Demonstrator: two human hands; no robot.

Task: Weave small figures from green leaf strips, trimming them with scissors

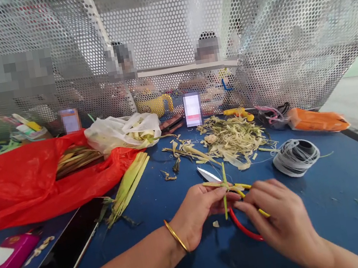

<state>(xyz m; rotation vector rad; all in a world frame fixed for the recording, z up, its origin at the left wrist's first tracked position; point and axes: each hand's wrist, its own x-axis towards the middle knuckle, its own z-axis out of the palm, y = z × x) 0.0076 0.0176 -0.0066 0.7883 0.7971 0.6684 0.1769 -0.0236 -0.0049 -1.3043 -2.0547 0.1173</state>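
Observation:
My left hand (201,206), with a gold bangle at the wrist, pinches a small cross of green-yellow leaf strips (224,185) between thumb and fingers. Close on its right, my right hand (278,215) is closed in a pinch; whatever sits between its fingertips is too small or hidden to name. Scissors (245,232) with red and yellow handles lie on the table beneath both hands, partly covered by them. Their blade (208,174) points away to the upper left. A bundle of long leaf strips (129,189) lies left of my left hand.
Shredded leaf scraps (234,139) are heaped at the back. A thread spool (296,158) and an orange packet (317,119) stand right. At left are a red plastic bag (14,187), a white bag (124,131) and a dark phone (62,256). Perforated metal screen (161,23) closes the far edge.

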